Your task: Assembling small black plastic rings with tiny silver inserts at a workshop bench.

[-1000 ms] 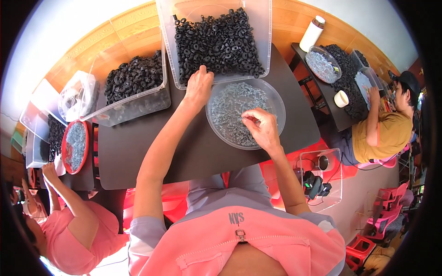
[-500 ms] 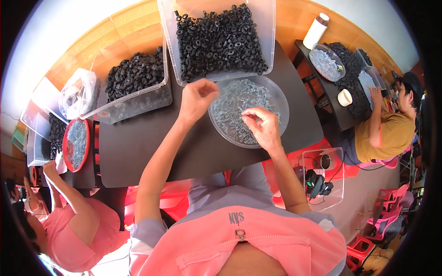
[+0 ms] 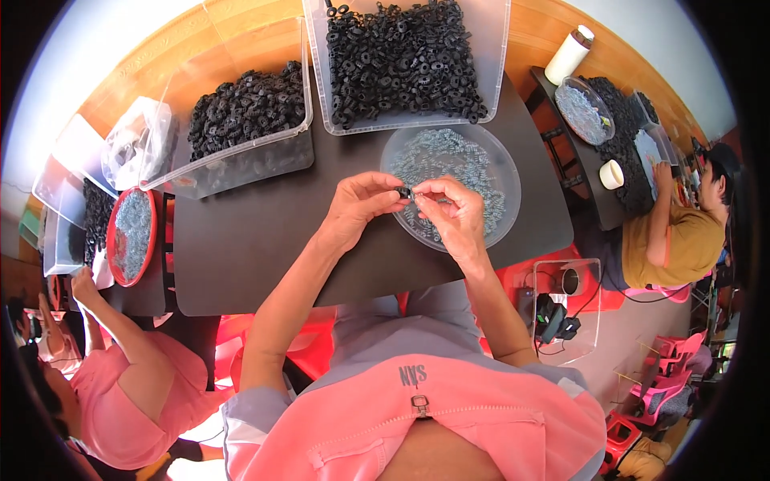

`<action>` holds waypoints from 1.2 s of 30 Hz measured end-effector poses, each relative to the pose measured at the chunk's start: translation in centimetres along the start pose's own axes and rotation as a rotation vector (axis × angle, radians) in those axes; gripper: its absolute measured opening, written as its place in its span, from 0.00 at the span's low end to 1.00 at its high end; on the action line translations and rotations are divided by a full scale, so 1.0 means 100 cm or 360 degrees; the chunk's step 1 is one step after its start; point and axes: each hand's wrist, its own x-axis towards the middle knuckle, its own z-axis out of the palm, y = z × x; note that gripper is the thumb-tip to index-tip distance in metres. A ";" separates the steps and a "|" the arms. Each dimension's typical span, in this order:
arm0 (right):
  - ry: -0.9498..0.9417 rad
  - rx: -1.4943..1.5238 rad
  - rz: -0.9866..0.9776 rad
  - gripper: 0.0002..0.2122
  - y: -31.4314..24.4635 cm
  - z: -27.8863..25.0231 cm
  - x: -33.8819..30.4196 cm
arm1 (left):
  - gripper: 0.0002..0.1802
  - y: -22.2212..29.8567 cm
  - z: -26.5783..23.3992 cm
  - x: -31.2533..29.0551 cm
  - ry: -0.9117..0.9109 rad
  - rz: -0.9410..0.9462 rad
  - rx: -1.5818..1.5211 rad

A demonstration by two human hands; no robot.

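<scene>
My left hand [image 3: 357, 207] pinches a small black plastic part [image 3: 403, 192] between thumb and fingertips. Against its right side, my right hand [image 3: 457, 212] is closed in a pinch on a small metal spring, mostly hidden by the fingers. Both hands meet over the near left rim of a round clear plastic bowl [image 3: 514, 196], which holds many small silvery springs [image 3: 449, 148]. Beyond the bowl, a clear plastic bin [image 3: 498, 48] is heaped with loose black ring-shaped parts [image 3: 401, 64].
Another clear bin [image 3: 241, 175] of black parts [image 3: 249, 112] stands left on the dark table [image 3: 257, 240]. A red bowl [image 3: 152, 240] of springs lies farther left, near a person in pink. At right, a person in mustard works at another table with a white bottle [image 3: 569, 54].
My left hand has come down and right from near the bin, now showing a black part. My right hand has moved slightly left, and the two now meet. The view has shifted a little.
</scene>
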 end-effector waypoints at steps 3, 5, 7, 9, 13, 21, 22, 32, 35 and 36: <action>0.0012 0.0013 -0.0038 0.06 0.002 0.001 0.001 | 0.09 -0.001 0.002 -0.001 -0.0021 -0.0018 -0.0052; 0.0027 0.0017 -0.0055 0.06 0.002 0.001 0.002 | 0.09 -0.001 0.003 -0.001 -0.0034 -0.0016 -0.0085; 0.0015 -0.0050 -0.0112 0.07 0.000 0.001 0.001 | 0.09 -0.001 0.006 -0.002 -0.0043 -0.0020 -0.0106; 0.0019 -0.0154 -0.0214 0.07 0.001 0.001 0.001 | 0.09 -0.004 0.007 -0.002 -0.0056 -0.0011 -0.0086; 0.0061 -0.0567 -0.0484 0.08 -0.006 0.004 -0.002 | 0.10 -0.006 0.006 -0.002 -0.0051 -0.0026 0.0051; -0.0020 -0.1162 -0.0889 0.15 -0.012 0.006 0.005 | 0.10 -0.005 0.005 0.000 0.0002 0.0005 -0.0045; 0.0002 -0.1101 -0.0770 0.12 -0.011 0.004 0.013 | 0.10 -0.004 0.006 0.000 -0.0006 -0.0019 -0.0061; -0.0045 -0.1384 -0.0351 0.08 0.024 0.028 0.132 | 0.07 -0.006 0.004 0.002 -0.0064 0.0000 0.0032; 0.0040 -0.1494 -0.0282 0.09 0.027 0.038 0.143 | 0.07 -0.004 0.004 0.002 -0.0055 0.0018 0.0039; 0.0007 -0.1521 -0.0237 0.09 0.027 0.039 0.144 | 0.07 -0.004 0.004 0.002 -0.0059 0.0022 0.0042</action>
